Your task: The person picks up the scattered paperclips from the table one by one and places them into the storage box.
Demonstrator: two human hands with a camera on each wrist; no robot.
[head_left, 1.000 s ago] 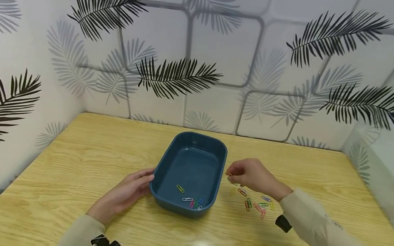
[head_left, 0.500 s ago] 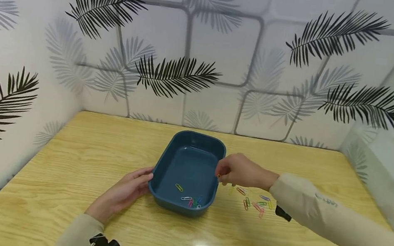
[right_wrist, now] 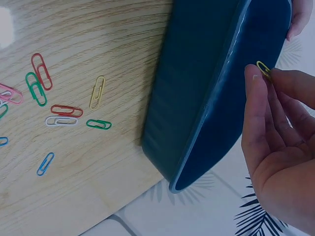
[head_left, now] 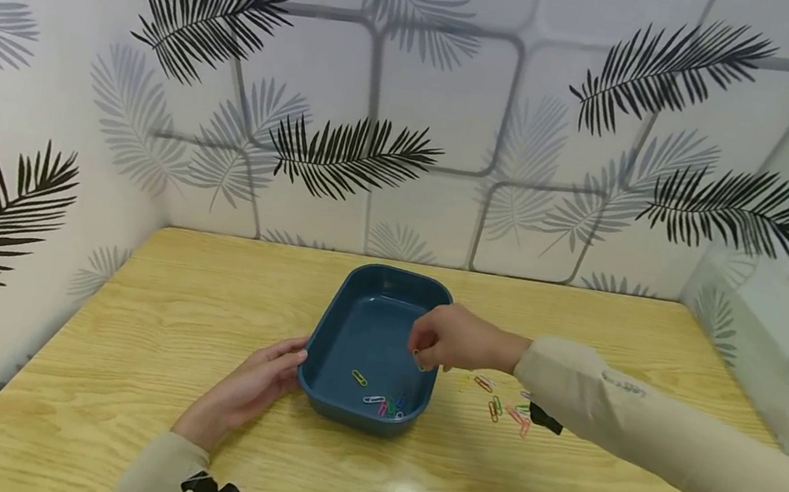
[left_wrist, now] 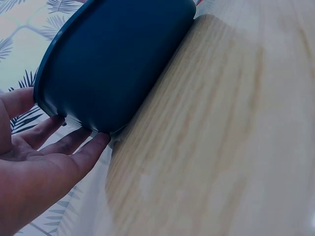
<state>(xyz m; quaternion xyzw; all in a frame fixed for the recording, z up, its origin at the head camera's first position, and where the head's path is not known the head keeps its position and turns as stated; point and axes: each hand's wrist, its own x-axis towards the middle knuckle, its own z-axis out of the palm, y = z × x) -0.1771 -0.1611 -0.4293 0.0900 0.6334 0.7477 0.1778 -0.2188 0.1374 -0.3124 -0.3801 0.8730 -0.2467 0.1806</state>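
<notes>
In the head view, a dark blue plastic tray (head_left: 362, 421) stands on the table, with several coloured paper clips (head_left: 360, 377) inside near its front end. My left hand (head_left: 259, 382) holds its left side, thumb at the rim and fingertips against the outer wall (left_wrist: 113, 64). Over the tray's right side, my right hand (head_left: 461, 338) pinches a yellow paper clip (right_wrist: 264, 69) between thumb and fingertips. That clip lies above the opening in the right wrist view. Right of the tray, more loose paper clips (head_left: 495, 410) are scattered, some of them hidden by the right forearm.
The light wood table (head_left: 207, 287) runs back to a wall (head_left: 429, 217) with a leaf pattern. Black wrist cameras sit on both sleeves. Among the scattered clips are a red clip (right_wrist: 66, 110), a green clip (right_wrist: 99, 124) and a blue clip (right_wrist: 45, 164).
My right hand has moved left from beside the tray to over its right side, carrying the yellow paper clip. The left hand has stayed on the tray.
</notes>
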